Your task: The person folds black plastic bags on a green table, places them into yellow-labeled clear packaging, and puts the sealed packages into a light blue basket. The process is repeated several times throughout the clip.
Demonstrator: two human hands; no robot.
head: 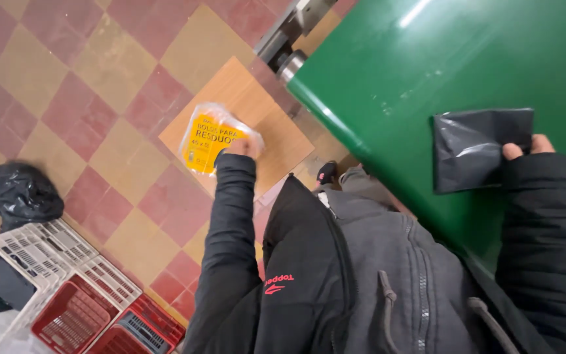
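Observation:
My left hand [244,145] reaches down toward the floor and grips a clear plastic packet with a yellow label [212,139], held above a square wooden board [276,124] lying on the tiles. My right hand [527,147] rests on the green table surface [394,72], its fingers pinching the right edge of a folded dark grey plastic bag [476,149] that lies flat on the table. Both arms wear dark jacket sleeves.
The floor has red and tan checkered tiles [99,85]. A crumpled black bag [22,195] lies at the left. White crates [40,252] and red crates [93,314] sit at the lower left. A metal table leg [289,39] stands at the table's corner.

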